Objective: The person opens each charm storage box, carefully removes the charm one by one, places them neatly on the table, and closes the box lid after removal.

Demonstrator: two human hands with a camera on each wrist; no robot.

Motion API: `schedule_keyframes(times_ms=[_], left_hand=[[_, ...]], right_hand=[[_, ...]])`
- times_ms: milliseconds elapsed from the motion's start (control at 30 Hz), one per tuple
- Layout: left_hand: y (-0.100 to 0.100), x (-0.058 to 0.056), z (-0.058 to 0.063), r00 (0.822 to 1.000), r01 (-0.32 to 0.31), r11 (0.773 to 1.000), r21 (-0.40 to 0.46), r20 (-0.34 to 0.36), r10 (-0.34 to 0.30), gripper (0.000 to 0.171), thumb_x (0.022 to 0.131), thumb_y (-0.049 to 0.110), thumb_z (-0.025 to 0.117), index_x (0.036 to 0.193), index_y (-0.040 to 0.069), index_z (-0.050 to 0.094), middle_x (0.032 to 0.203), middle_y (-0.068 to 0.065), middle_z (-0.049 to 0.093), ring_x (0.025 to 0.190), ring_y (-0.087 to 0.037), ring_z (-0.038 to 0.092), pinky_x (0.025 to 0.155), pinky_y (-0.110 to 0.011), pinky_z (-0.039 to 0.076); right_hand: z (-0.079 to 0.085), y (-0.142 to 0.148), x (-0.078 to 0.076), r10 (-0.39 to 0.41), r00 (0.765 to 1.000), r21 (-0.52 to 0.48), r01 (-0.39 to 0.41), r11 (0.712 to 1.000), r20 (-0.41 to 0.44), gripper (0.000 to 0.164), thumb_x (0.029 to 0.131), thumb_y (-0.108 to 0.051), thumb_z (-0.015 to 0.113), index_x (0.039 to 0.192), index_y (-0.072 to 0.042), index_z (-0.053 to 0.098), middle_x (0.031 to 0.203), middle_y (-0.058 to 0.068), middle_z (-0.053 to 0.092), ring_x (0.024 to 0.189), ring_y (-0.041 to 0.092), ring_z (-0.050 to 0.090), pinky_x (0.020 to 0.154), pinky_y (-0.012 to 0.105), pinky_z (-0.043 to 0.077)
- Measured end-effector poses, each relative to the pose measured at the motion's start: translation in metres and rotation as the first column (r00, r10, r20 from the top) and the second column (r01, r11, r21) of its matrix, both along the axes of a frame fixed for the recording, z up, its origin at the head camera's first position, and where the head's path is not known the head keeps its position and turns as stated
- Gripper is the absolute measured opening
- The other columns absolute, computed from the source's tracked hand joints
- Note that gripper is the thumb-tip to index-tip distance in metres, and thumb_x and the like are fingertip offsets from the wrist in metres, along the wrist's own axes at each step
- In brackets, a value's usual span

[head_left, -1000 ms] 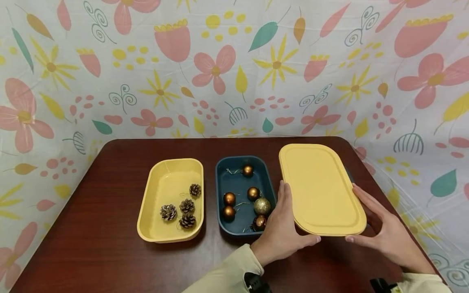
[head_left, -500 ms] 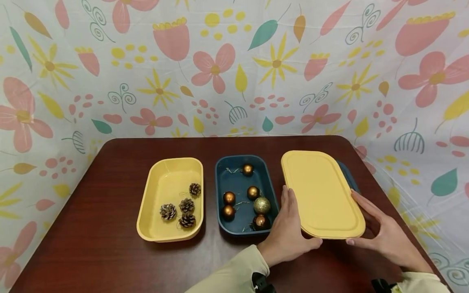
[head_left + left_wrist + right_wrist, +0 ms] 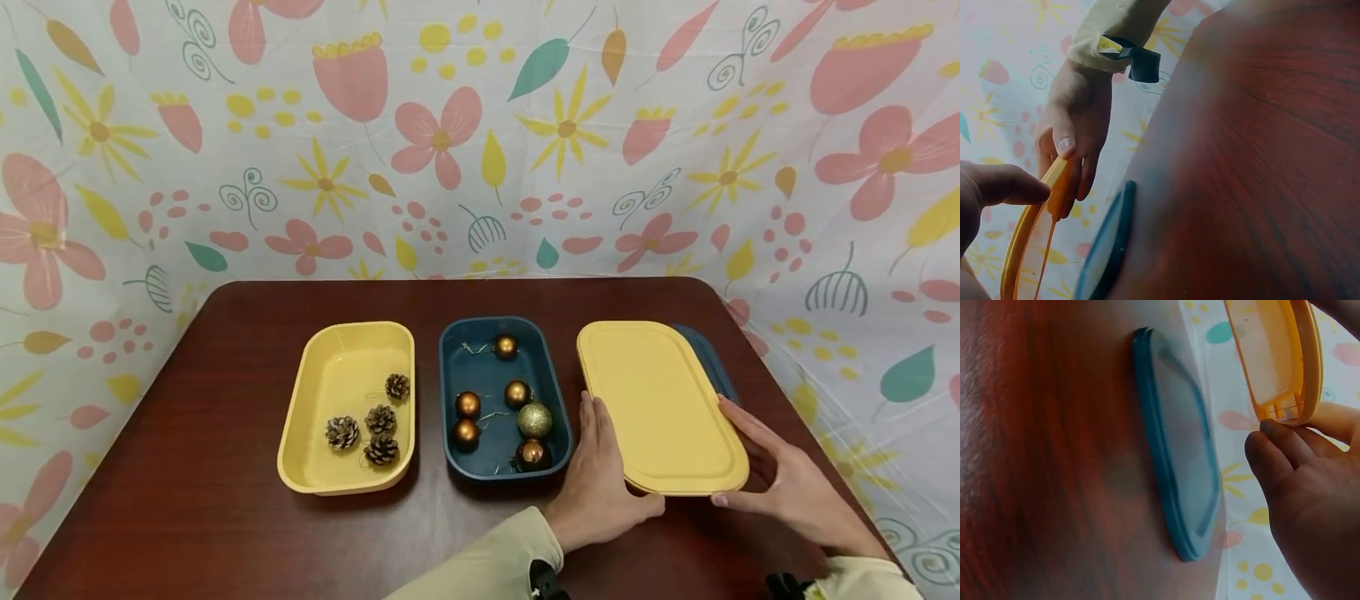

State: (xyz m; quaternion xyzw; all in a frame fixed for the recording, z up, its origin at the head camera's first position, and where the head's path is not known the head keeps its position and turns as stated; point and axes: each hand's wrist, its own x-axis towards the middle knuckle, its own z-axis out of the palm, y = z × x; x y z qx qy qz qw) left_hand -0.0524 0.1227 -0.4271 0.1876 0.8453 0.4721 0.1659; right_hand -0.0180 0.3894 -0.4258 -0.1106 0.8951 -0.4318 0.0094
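Observation:
A yellow lid (image 3: 660,408), rectangular with rounded corners, is held by both hands at the right of the table. My left hand (image 3: 600,483) grips its left side, thumb at the near edge. On the opposite side my right hand (image 3: 787,487) holds it, its thumb by the near right corner. Both wrist views show the lid raised off the table, above a dark blue lid (image 3: 1175,444) that lies flat. From the head view only a strip of the blue lid (image 3: 705,358) shows past the yellow one. The right hand's fingertips (image 3: 1269,447) press the yellow rim.
Left of the hands stands a dark blue box (image 3: 491,358) with several copper and gold bauble ornaments (image 3: 535,421). Farther left, a yellow box (image 3: 330,375) contains several pine cones (image 3: 381,419). The brown wooden table (image 3: 187,467) meets a flower-patterned cloth (image 3: 480,167) behind.
Both hands have brought the yellow lid a little toward the person and lower in the head view, uncovering more of the blue lid. The two boxes have stayed in place.

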Motion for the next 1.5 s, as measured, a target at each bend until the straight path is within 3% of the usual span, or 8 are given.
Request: schedule_keyframes(times_ms=[300, 533, 767, 967, 1133, 1233, 1400, 1500], left_hand=[[0.000, -0.006, -0.012, 0.995, -0.022, 0.997, -0.075, 0.091, 0.029, 0.122, 0.078, 0.043, 0.082, 0.163, 0.016, -0.001, 0.171, -0.001, -0.011, 0.159, -0.018, 0.007, 0.121, -0.033, 0.035], [0.002, -0.007, -0.016, 0.991, -0.054, 0.993, -0.101, 0.115, 0.066, 0.124, 0.075, 0.041, 0.084, 0.163, 0.017, 0.000, 0.171, 0.000, -0.009, 0.155, -0.017, 0.021, 0.108, -0.024, 0.046], [0.001, -0.007, -0.020, 0.986, -0.072, 0.993, -0.093, 0.143, 0.085, 0.125, 0.075, 0.040, 0.084, 0.163, 0.021, -0.002, 0.171, 0.004, -0.011, 0.147, -0.018, 0.038, 0.097, -0.025, 0.051], [0.002, -0.006, -0.021, 0.986, -0.095, 0.988, -0.119, 0.125, 0.110, 0.125, 0.074, 0.039, 0.085, 0.163, 0.017, 0.000, 0.171, 0.001, -0.005, 0.149, -0.018, 0.034, 0.104, -0.027, 0.049], [0.003, -0.004, -0.021, 0.984, -0.100, 0.985, -0.141, 0.133, 0.119, 0.123, 0.074, 0.038, 0.083, 0.164, 0.018, 0.001, 0.171, -0.002, 0.007, 0.143, -0.018, 0.043, 0.103, -0.029, 0.050], [0.004, -0.002, -0.021, 0.989, -0.094, 0.980, -0.178, 0.099, 0.113, 0.119, 0.076, 0.039, 0.080, 0.164, 0.017, 0.004, 0.170, -0.006, 0.009, 0.144, -0.019, 0.042, 0.103, -0.029, 0.050], [0.004, 0.000, -0.022, 0.995, -0.091, 0.964, -0.250, 0.017, 0.099, 0.109, 0.080, 0.039, 0.074, 0.163, 0.015, 0.008, 0.170, -0.010, 0.007, 0.133, -0.019, 0.053, 0.098, -0.026, 0.052], [0.004, 0.004, -0.021, 0.998, -0.061, 0.963, -0.261, -0.044, 0.052, 0.103, 0.083, 0.038, 0.071, 0.163, 0.012, 0.010, 0.171, -0.013, -0.003, 0.140, -0.022, 0.047, 0.103, -0.027, 0.050]], right_hand=[[-0.009, 0.001, -0.008, 0.027, 0.998, 0.056, -0.030, 0.998, 0.054, 0.110, 0.079, -0.013, 0.085, 0.163, -0.019, 0.015, 0.156, -0.032, 0.019, 0.126, -0.033, 0.028, 0.083, 0.003, 0.047], [-0.012, 0.002, -0.014, 0.056, 0.996, 0.033, -0.058, 0.998, 0.075, 0.110, 0.080, -0.014, 0.085, 0.163, -0.016, 0.013, 0.157, -0.032, 0.017, 0.126, -0.032, 0.028, 0.083, 0.006, 0.050], [-0.016, 0.000, -0.018, 0.069, 0.995, 0.013, -0.070, 0.997, 0.068, 0.111, 0.078, -0.012, 0.086, 0.163, -0.014, 0.014, 0.158, -0.031, 0.016, 0.126, -0.031, 0.030, 0.083, 0.006, 0.050], [-0.017, -0.004, -0.019, 0.071, 0.997, 0.040, -0.073, 0.997, 0.044, 0.112, 0.076, -0.014, 0.087, 0.163, -0.014, 0.016, 0.158, -0.031, 0.017, 0.126, -0.030, 0.031, 0.082, 0.007, 0.051], [-0.017, -0.008, -0.021, 0.073, 0.996, 0.055, -0.076, 0.996, 0.046, 0.112, 0.076, -0.017, 0.088, 0.163, -0.015, 0.017, 0.157, -0.030, 0.017, 0.125, -0.030, 0.031, 0.080, 0.009, 0.052], [-0.017, -0.010, -0.022, 0.063, 0.997, 0.083, -0.066, 0.994, 0.036, 0.113, 0.075, -0.020, 0.089, 0.163, -0.017, 0.018, 0.161, -0.020, 0.019, 0.127, -0.031, 0.028, 0.081, 0.008, 0.051], [-0.016, -0.014, -0.027, 0.045, 0.999, 0.132, -0.048, 0.990, 0.023, 0.114, 0.074, -0.025, 0.090, 0.163, -0.019, 0.018, 0.166, 0.016, 0.023, 0.128, -0.033, 0.021, 0.082, 0.004, 0.047], [-0.016, -0.019, -0.029, 0.037, 0.999, 0.161, -0.037, 0.986, 0.004, 0.116, 0.073, -0.029, 0.091, 0.162, -0.017, 0.019, 0.164, 0.023, 0.025, 0.128, -0.033, 0.017, 0.084, 0.002, 0.044]])
